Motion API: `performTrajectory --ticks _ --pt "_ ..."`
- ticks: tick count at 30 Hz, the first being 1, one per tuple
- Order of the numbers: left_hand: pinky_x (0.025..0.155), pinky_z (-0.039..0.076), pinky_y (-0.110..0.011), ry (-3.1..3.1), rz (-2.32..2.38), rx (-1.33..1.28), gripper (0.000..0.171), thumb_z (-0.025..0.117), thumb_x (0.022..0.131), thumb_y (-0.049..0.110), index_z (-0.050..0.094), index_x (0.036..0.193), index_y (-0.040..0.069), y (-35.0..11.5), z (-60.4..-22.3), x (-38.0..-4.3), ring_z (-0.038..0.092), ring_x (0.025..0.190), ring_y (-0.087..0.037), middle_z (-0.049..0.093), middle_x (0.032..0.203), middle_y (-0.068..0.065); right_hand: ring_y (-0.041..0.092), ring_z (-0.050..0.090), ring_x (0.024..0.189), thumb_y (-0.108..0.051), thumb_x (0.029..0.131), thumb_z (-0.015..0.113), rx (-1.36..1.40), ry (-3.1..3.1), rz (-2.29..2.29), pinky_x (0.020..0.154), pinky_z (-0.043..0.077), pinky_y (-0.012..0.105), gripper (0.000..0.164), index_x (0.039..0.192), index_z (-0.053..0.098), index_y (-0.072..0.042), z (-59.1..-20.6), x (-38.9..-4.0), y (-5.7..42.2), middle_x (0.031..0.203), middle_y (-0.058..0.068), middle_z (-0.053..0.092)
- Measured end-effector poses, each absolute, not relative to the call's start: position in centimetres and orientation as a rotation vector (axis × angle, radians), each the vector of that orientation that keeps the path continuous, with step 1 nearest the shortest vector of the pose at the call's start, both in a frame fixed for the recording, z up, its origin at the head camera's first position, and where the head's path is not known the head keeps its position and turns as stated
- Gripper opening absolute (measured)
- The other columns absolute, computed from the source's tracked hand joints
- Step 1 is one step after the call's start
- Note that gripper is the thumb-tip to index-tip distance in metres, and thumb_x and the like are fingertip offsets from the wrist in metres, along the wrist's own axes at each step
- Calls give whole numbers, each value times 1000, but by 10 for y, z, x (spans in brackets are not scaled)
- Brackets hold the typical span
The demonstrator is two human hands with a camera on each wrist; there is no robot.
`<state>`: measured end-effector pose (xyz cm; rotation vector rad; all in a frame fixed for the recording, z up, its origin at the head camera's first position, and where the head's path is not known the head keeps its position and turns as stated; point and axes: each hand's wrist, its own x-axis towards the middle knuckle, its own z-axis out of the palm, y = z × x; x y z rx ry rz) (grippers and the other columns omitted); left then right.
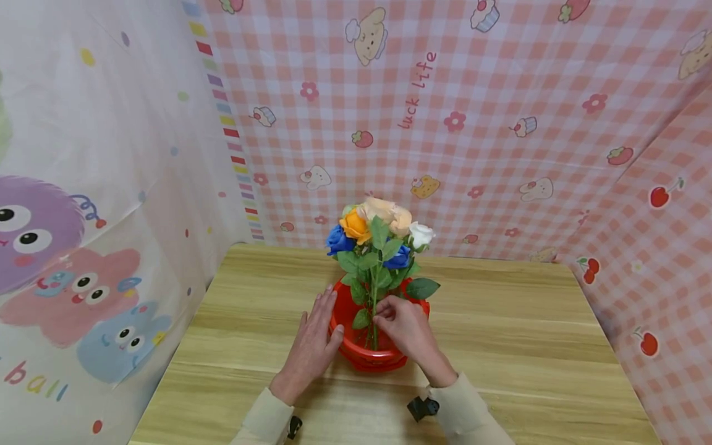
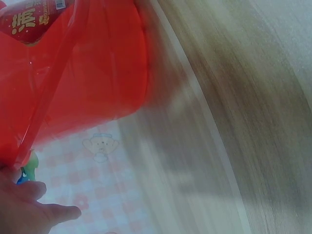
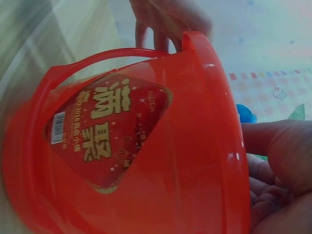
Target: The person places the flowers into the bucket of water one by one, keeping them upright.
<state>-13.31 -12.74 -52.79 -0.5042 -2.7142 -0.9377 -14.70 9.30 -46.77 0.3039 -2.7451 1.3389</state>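
Observation:
A red plastic bucket stands on the table and holds a bunch of artificial roses. Among the blooms are an orange rose, a white rose, blue roses and peach roses. My left hand lies along the bucket's left side, fingers straight against the rim. Over the near right rim, my right hand pinches a green rose stem low down. The lower stem ends are partly hidden inside the bucket. In the right wrist view, the bucket's handle hangs down across its outside.
A red and gold label is on the bucket's near wall. The wood-grain table extends to both sides. Behind it hangs a pink checked cloth, and a white cartoon cloth hangs at the left.

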Motion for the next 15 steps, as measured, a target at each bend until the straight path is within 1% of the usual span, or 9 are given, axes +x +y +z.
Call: performTrajectory --ticks 7,12,15 --pt "114 24 -75 -2717 -951 -504 66 53 104 25 30 163 7 -128 -528 -133 26 155 -35 21 172 -3 10 66 71 -8 85 81 304 -2835 1458 65 56 30 9 90 74 -9 -463 -161 92 79 -2 71" --pt "113 25 -75 -2709 -956 -513 66 53 104 25 31 163 7 -128 -528 -133 27 154 -37 21 172 -4 11 64 71 -7 85 79 290 -2888 1524 64 53 27 9 92 74 -9 -462 -168 90 78 -2 71" --pt "113 25 -75 -2707 -956 -515 66 53 104 25 31 163 6 -128 -529 -134 27 154 -37 22 172 -4 11 64 70 -7 85 79 276 -2927 1538 64 53 27 8 91 74 -9 -463 -172 88 78 -2 71"
